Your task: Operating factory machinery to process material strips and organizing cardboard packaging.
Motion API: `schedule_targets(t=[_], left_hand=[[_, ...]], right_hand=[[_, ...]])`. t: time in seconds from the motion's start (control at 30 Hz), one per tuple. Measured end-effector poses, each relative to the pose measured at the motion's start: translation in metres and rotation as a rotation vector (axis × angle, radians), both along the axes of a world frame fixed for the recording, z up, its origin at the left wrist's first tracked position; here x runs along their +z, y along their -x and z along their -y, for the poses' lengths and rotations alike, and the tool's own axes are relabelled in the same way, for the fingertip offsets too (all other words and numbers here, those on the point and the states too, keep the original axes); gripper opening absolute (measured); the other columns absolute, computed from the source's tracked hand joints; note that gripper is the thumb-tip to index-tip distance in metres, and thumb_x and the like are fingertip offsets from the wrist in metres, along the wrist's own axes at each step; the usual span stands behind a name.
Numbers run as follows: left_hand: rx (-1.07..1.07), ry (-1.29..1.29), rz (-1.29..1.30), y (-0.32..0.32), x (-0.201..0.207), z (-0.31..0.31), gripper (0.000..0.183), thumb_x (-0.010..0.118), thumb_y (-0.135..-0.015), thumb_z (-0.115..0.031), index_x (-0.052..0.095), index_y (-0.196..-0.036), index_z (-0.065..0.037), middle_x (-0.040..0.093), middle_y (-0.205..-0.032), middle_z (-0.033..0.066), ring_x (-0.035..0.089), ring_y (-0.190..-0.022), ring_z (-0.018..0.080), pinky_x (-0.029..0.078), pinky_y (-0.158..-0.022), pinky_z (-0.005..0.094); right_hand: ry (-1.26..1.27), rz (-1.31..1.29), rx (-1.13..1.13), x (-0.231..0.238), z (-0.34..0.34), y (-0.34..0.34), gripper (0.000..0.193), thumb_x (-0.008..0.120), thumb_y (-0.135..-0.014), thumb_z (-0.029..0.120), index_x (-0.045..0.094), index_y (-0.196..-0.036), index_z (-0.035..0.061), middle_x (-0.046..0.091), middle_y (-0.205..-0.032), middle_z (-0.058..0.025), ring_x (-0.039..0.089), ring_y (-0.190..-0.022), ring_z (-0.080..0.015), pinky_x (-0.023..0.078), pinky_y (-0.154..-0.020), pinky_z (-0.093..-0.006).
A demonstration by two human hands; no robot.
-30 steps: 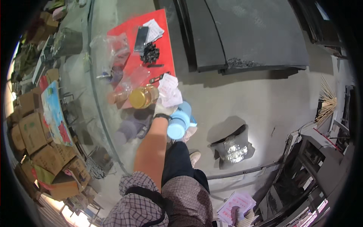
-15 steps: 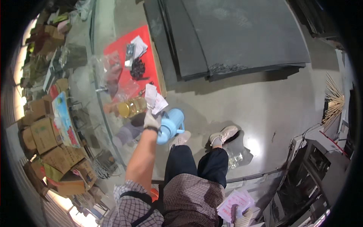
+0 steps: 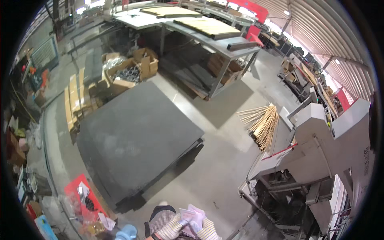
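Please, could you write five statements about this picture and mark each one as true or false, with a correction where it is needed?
1. The left hand and the right hand both hold pink papers. True.
2. Both hands are without gloves. False: they wear striped gloves.
3. The bundle of wooden sticks is to the right of the dark sheets. True.
4. The right hand grips the blue jug. False: the blue jug is apart from both hands, to their left.
5. The red board is in the lower left part of the picture. True.
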State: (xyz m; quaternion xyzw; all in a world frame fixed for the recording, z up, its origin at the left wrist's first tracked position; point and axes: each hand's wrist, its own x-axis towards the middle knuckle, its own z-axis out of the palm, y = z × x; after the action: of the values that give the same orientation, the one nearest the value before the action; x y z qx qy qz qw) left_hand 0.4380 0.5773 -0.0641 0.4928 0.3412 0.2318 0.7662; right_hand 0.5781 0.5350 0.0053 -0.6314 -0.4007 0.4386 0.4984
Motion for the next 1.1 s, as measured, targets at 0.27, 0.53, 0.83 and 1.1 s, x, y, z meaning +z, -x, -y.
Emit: schedule_targets(t=[0.27,0.53,0.83,1.1], left_hand=[[-0.308,-0.818,0.122,-0.143,0.066,-0.248,0.054,0.062,-0.088,-0.008,0.042,-0.138,-0.009,0.055,-0.125,0.0086,0.055,-0.113,0.0236,0.044,-0.099,0.0411],[-0.471,0.847,0.417,-0.362,0.091,-0.374,0.057,0.058,-0.093,-0.041,0.046,-0.137,-0.007,0.053,-0.132,0.0068,0.052,-0.119,0.0187,0.040,-0.104,0.0371],[-0.422,0.689,0.214,-0.601,0.085,-0.529,0.066,0.058,-0.091,-0.051,0.044,-0.138,-0.006,0.052,-0.133,0.0069,0.049,-0.123,0.0200,0.039,-0.105,0.0388],[-0.274,0.657,0.227,-0.785,0.127,-0.680,0.079,0.061,-0.085,-0.058,0.040,-0.140,-0.006,0.051,-0.135,0.0097,0.050,-0.123,0.0221,0.039,-0.106,0.0403]], right_hand=[[0.182,-0.342,-0.091,0.046,-0.169,-0.156,0.043,0.057,-0.096,0.022,0.048,-0.130,-0.0020,0.058,-0.116,-0.0047,0.053,-0.104,-0.0093,0.045,-0.089,-0.0263],[0.146,-0.271,-0.397,0.081,-0.282,-0.319,0.046,0.059,-0.095,0.024,0.049,-0.131,-0.0034,0.061,-0.115,-0.0053,0.055,-0.103,-0.0097,0.045,-0.090,-0.0261],[0.008,-0.614,-0.238,0.057,-0.442,-0.573,0.059,0.070,-0.087,0.018,0.045,-0.136,-0.0028,0.051,-0.129,-0.0054,0.048,-0.118,-0.0136,0.037,-0.103,-0.0300],[0.040,-0.675,-0.150,0.070,-0.604,-0.780,0.042,0.066,-0.091,0.021,0.054,-0.123,-0.0049,0.062,-0.109,-0.0057,0.057,-0.094,-0.0098,0.047,-0.085,-0.0259]])
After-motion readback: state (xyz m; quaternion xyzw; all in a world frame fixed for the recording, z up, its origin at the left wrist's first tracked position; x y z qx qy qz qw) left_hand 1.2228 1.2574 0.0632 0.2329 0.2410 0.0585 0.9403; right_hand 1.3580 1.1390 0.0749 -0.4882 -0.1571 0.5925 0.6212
